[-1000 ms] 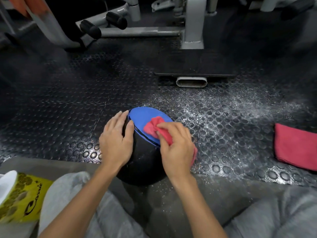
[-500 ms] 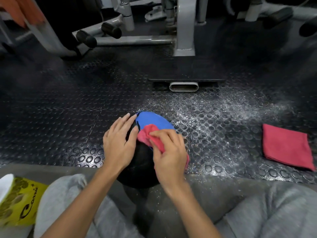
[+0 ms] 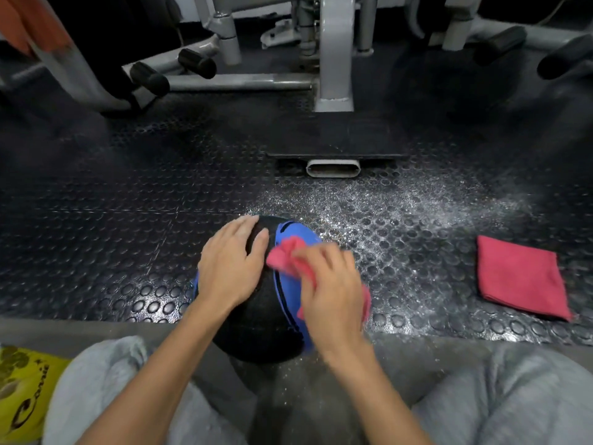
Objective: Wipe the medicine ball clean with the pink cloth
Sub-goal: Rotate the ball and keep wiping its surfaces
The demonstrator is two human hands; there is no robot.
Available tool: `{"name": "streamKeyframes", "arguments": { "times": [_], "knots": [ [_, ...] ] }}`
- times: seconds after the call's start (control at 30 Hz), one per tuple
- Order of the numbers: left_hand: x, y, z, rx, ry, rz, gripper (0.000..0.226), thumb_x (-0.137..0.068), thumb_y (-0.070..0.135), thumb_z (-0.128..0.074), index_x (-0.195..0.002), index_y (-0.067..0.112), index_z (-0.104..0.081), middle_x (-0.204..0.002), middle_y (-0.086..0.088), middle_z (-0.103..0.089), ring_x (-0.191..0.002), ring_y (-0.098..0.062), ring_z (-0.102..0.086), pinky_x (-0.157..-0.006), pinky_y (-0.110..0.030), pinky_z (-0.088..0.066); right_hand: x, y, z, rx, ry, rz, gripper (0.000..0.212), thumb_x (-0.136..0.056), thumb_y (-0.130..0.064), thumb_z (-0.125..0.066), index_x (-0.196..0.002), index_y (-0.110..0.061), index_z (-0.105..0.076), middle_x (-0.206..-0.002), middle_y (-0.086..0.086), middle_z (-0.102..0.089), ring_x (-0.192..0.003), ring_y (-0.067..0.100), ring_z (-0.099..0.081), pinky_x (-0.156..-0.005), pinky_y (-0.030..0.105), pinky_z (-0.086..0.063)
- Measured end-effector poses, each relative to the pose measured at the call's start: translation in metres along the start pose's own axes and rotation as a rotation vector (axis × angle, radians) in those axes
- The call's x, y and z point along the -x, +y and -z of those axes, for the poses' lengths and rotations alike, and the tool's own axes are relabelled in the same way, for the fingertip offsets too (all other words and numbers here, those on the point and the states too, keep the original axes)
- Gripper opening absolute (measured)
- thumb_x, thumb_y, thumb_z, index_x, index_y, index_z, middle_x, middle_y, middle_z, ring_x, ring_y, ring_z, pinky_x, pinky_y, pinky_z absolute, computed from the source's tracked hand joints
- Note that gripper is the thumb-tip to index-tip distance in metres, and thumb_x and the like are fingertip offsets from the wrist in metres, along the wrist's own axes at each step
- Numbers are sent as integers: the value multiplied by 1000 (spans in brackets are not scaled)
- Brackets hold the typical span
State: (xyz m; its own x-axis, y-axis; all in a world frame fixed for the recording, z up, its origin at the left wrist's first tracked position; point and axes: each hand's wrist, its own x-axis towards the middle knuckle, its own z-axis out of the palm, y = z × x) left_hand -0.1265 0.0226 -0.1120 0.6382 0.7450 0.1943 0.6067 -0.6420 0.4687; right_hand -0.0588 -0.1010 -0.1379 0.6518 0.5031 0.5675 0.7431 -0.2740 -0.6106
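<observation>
Medicine ball [image 3: 256, 319], black with blue panels, sits on the studded rubber floor [image 3: 128, 220] between the seated person's knees. The left hand [image 3: 231, 271] lies flat on its top, fingers straight, grip released. The right hand [image 3: 333, 293], slightly blurred, grasps a bunched pink cloth [image 3: 282, 258] against the blue panel. A folded red cloth [image 3: 519, 277] lies well to the right.

Left hand [image 3: 229, 268], right hand [image 3: 333, 293], forearms [image 3: 154, 374] bare; light grey sweatpants [image 3: 96, 390] on both legs.
</observation>
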Motion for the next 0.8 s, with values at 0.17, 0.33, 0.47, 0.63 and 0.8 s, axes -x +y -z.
{"name": "streamKeyframes", "arguments": {
  "times": [0.17,0.33,0.47,0.63,0.8],
  "knots": [
    [8,-6,1,21,-17,-133,67,-82,58,-26,-132,22,-52,-140,7,-47,-133,-12,-36,-109,-27,-21,-68,34,-8,-403,-285,-669,14,-90,-19,-56,-82,-29,-61,-77,-7,-62,-32,0,-46,-35,17,-37],
    [-22,-29,16,251,-186,-135,40,-83,44,-39,-117,36,-58,-133,7,-54,-130,-9,-41,-110,-24,-23,-44,13,-7,-203,-186,-314,9,-87,-22,-59,-89,-31,-61,-89,-7,-61,-71,10,-59,-65,29,-46],
    [-45,-59,36,20,-159,-90,47,-92,48,-36,-122,20,-61,-134,-7,-53,-132,-21,-40,-111,-39,-27,-21,7,-20,-307,-159,-104,11,-86,-21,-60,-94,-26,-64,-96,-8,-60,-90,15,-54,-75,28,-42],
    [-10,-62,25,194,-20,37,53,-88,44,-35,-132,20,-50,-140,6,-44,-132,-13,-36,-108,-25,-19,-23,30,-32,-467,-211,-525,9,-90,-20,-56,-94,-27,-60,-97,-4,-64,-56,6,-61,-53,19,-47],
    [-22,-68,22,251,-8,68,43,-90,38,-40,-128,24,-54,-140,4,-47,-131,-13,-38,-108,-25,-20,-27,-32,-44,-230,-122,-14,12,-84,-22,-59,-90,-30,-65,-93,-11,-62,-87,17,-52,-73,32,-41]
  ]
}}
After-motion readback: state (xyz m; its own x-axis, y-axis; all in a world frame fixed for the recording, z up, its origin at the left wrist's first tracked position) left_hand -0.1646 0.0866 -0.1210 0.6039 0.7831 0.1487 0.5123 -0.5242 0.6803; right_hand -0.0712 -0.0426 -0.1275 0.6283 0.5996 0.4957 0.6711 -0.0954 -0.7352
